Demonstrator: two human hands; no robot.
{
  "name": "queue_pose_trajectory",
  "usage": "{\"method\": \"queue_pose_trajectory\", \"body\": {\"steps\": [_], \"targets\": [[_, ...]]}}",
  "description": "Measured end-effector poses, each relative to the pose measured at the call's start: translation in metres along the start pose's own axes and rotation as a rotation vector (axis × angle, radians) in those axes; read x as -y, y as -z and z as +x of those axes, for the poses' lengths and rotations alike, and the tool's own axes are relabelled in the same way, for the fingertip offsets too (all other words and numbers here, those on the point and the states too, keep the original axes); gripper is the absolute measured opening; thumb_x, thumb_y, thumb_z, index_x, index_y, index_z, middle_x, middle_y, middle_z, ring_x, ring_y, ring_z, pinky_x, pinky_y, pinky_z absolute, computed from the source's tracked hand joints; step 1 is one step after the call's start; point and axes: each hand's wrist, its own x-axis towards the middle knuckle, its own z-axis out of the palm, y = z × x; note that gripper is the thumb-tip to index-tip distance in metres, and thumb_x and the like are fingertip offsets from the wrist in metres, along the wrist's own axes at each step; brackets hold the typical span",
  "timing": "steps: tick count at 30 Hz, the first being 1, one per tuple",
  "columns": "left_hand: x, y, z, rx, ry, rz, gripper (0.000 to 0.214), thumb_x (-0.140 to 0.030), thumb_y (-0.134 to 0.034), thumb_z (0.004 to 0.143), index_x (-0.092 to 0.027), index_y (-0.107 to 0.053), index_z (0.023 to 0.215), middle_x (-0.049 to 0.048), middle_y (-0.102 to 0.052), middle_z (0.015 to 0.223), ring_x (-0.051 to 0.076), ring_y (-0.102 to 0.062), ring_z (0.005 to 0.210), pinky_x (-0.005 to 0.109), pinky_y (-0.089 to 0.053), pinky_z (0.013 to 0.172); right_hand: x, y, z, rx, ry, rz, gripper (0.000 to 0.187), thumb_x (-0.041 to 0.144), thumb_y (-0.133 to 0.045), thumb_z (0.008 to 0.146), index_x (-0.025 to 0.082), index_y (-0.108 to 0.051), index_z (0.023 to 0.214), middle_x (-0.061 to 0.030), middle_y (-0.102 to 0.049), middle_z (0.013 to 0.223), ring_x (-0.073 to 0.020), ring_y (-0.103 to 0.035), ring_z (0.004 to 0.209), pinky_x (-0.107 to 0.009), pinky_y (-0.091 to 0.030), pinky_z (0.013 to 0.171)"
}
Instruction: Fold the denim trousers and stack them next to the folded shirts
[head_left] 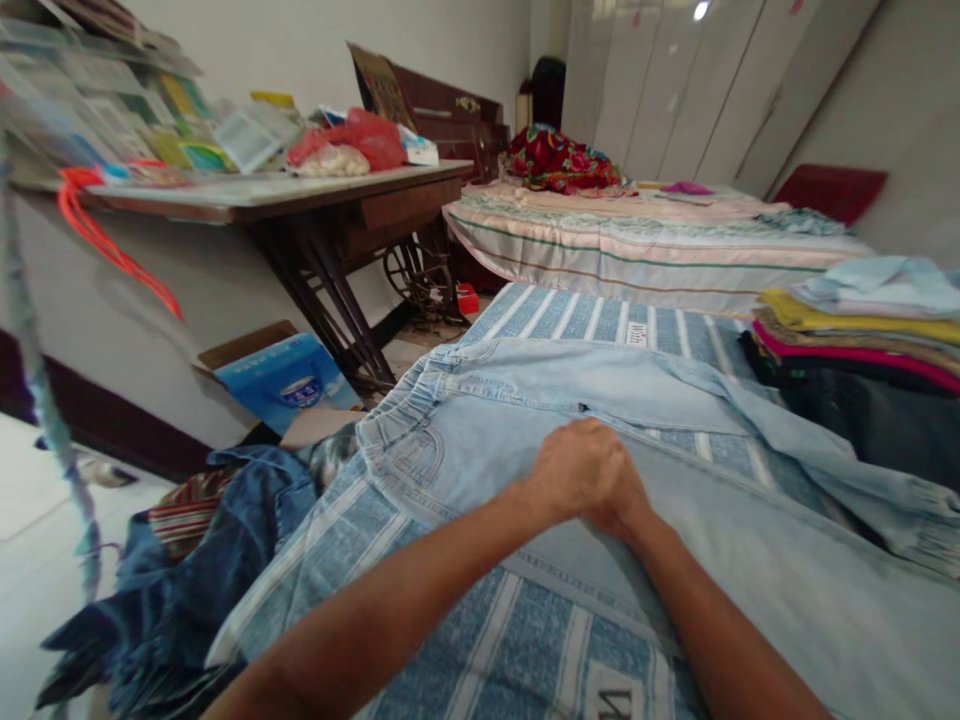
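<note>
**Two hands together on pale jeans**

We see a pair of light blue jeans (480, 420) lying flat on a bed (480, 640) with a blue and white striped cover. The waistband points to the left side, and one leg runs to the right, toward the frayed hem.

The left hand (574, 465) and the right hand (626, 505) meet in the middle of the jeans, pressed one against the other. The left hand lies partly over the right one and both rest on the denim. The fingers are hidden, so we cannot tell if they pinch the cloth or only push on it.

On the right side of the bed stands a stack of folded clothes (862, 340), with pale blue, yellow, pink and dark pieces, just beside the jeans leg. On the left, over the bed edge, hangs a heap of dark blue denim (187, 560).

Farther back, well apart from the hands, a dark wooden counter (300, 195) carries papers and a red plastic bag (360, 140). A blue carton (281, 380) leans under it. Behind is a second bed (637, 250) with a red flowered cloth (559, 160) on it.
</note>
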Motion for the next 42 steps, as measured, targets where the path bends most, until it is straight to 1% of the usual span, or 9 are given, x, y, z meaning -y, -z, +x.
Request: {"method": "queue_pose_trajectory", "body": {"steps": [3, 7, 17, 22, 25, 32, 36, 39, 42], "targets": [[0.033, 0.017, -0.004, -0.053, 0.1, 0.129, 0.036, -0.029, -0.032, 0.094, -0.013, -0.056, 0.116, 0.0158, -0.054, 0.125, 0.026, -0.046, 0.122, 0.046, -0.034, 0.103, 0.001, 0.004, -0.001, 0.01, -0.011, 0.015, 0.052, 0.044, -0.04, 0.09, 0.016, -0.046, 0.134, -0.0146, -0.034, 0.145, -0.0301, -0.025, 0.135, -0.045, -0.022, 0.107], [0.068, 0.014, -0.019, 0.003, 0.124, 0.437, 0.053, -0.047, -0.033, 0.093, -0.014, -0.041, 0.134, 0.0141, -0.034, 0.147, 0.026, -0.027, 0.137, 0.051, -0.022, 0.109, 0.003, 0.01, -0.001, 0.02, -0.039, 0.032, 0.052, 0.043, -0.039, 0.091, 0.018, -0.043, 0.136, -0.0166, -0.034, 0.145, -0.031, -0.025, 0.136, -0.046, -0.022, 0.107], [0.089, 0.007, -0.019, -0.004, 0.079, 0.551, 0.06, -0.053, -0.029, 0.092, -0.019, -0.033, 0.141, 0.0099, -0.028, 0.15, 0.026, -0.021, 0.139, 0.052, -0.02, 0.109, 0.003, 0.017, 0.003, 0.025, -0.024, 0.081, 0.054, 0.043, -0.043, 0.089, 0.016, -0.042, 0.136, -0.0175, -0.031, 0.146, -0.0311, -0.023, 0.136, -0.047, -0.021, 0.108], [0.086, 0.01, -0.018, -0.004, 0.079, 0.581, 0.062, -0.053, -0.03, 0.091, -0.015, -0.034, 0.14, 0.0113, -0.028, 0.15, 0.026, -0.022, 0.139, 0.052, -0.021, 0.109, -0.005, 0.017, 0.004, -0.061, -0.019, 0.135, 0.052, 0.038, -0.045, 0.088, 0.014, -0.044, 0.133, -0.017, -0.035, 0.144, -0.0276, -0.028, 0.134, -0.044, -0.024, 0.107], [0.082, 0.012, -0.017, 0.014, 0.101, 0.584, 0.062, -0.052, -0.03, 0.091, -0.014, -0.035, 0.14, 0.0116, -0.028, 0.15, 0.026, -0.022, 0.138, 0.052, -0.021, 0.109, -0.011, 0.018, 0.004, -0.137, -0.11, 0.137, 0.046, 0.033, -0.044, 0.089, 0.012, -0.045, 0.13, -0.0167, -0.043, 0.138, -0.0257, -0.035, 0.129, -0.043, -0.027, 0.106], [0.08, 0.016, -0.016, 0.029, 0.118, 0.591, 0.059, -0.048, -0.033, 0.091, -0.015, -0.037, 0.139, 0.0123, -0.028, 0.149, 0.026, -0.023, 0.138, 0.052, -0.021, 0.109, -0.008, 0.022, 0.005, -0.139, -0.189, 0.076, 0.04, 0.036, -0.043, 0.09, 0.017, -0.048, 0.125, -0.0135, -0.045, 0.136, -0.0253, -0.035, 0.128, -0.045, -0.025, 0.105], [0.059, 0.023, 0.004, 0.126, 0.179, 0.579, 0.05, -0.041, -0.04, 0.088, -0.012, -0.05, 0.127, 0.0174, -0.044, 0.14, 0.032, -0.038, 0.13, 0.056, -0.028, 0.103, -0.006, 0.026, 0.006, -0.139, -0.19, 0.081, 0.034, 0.036, -0.046, 0.089, 0.019, -0.054, 0.117, -0.0115, -0.05, 0.13, -0.0248, -0.039, 0.123, -0.043, -0.027, 0.103], [0.038, 0.018, 0.029, 0.106, 0.02, 0.491, 0.034, -0.022, -0.037, 0.088, -0.012, -0.058, 0.112, 0.0158, -0.057, 0.125, 0.026, -0.05, 0.119, 0.047, -0.034, 0.102, -0.012, 0.025, 0.008, -0.183, -0.18, 0.171, 0.029, 0.028, -0.045, 0.089, 0.018, -0.057, 0.113, -0.0109, -0.054, 0.124, -0.0233, -0.043, 0.118, -0.041, -0.03, 0.1], [0.031, 0.0, 0.048, -0.044, -0.078, 0.316, 0.035, -0.016, -0.029, 0.09, -0.012, -0.055, 0.113, 0.0134, -0.06, 0.119, 0.02, -0.054, 0.112, 0.035, -0.04, 0.098, -0.022, 0.022, 0.013, -0.223, -0.182, 0.292, 0.031, 0.017, -0.038, 0.089, 0.016, -0.059, 0.112, -0.009, -0.06, 0.115, -0.0191, -0.05, 0.11, -0.033, -0.035, 0.096]]}}
